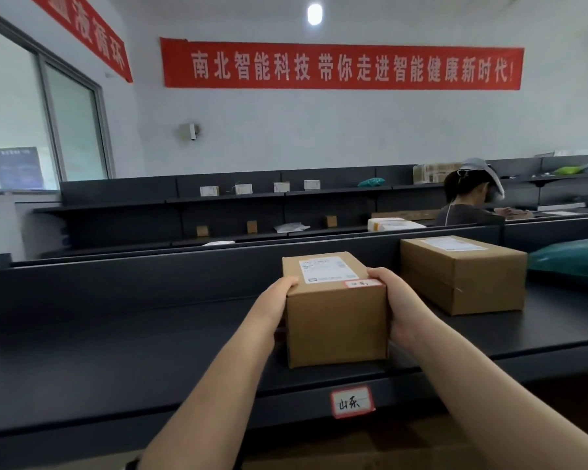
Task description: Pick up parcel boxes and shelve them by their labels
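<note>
A brown cardboard parcel box (335, 320) rests on the dark shelf (133, 361) in front of me. It carries a white shipping label and a small red-edged handwritten tag on top. My left hand (279, 300) grips its left side and my right hand (399, 305) grips its right side. Directly below the box, a red-edged handwritten shelf label (352, 401) is stuck on the shelf's front edge.
A larger cardboard box (462, 273) lies on the same shelf to the right, with a green poly bag (571, 262) beyond it. A person with a headset (469, 198) stands behind the shelf's back panel. Far shelves (238, 201) hold small parcels.
</note>
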The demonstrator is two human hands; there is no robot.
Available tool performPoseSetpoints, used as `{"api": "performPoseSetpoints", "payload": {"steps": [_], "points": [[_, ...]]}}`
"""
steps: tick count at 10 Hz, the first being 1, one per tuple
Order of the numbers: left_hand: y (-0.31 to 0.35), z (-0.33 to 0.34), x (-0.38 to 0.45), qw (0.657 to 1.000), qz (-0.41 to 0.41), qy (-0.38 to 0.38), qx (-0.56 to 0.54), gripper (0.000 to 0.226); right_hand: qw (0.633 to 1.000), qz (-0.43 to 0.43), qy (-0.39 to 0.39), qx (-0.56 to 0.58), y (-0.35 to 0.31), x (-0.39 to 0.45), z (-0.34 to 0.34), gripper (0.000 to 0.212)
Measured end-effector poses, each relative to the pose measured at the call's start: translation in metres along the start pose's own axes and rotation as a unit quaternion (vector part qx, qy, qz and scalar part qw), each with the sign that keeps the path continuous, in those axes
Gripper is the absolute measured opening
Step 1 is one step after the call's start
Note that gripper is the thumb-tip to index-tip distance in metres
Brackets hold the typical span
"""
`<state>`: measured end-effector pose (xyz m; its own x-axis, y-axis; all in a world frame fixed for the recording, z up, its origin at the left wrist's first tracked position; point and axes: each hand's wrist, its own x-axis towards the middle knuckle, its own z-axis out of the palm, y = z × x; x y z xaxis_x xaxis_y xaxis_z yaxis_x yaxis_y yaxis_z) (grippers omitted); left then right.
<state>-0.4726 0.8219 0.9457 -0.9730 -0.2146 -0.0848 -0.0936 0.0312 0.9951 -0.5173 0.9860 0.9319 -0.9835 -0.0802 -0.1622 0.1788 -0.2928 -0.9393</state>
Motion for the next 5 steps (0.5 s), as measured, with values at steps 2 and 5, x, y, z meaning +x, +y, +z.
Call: {"api": "performPoseSetpoints", "payload": {"steps": [2, 5], "points": [[0.003, 0.003, 0.0, 0.999, 0.007, 0.006, -0.034, 0.021, 1.0, 0.003, 0.006, 0.009, -0.002, 0.002, 0.003, 0.032], [-0.012, 0.001, -0.014, 0.996, 0.046, 0.014, -0.079, 0.031, 0.997, -0.066, 0.029, -0.032, -0.001, -0.007, -0.008, 0.052]]}}
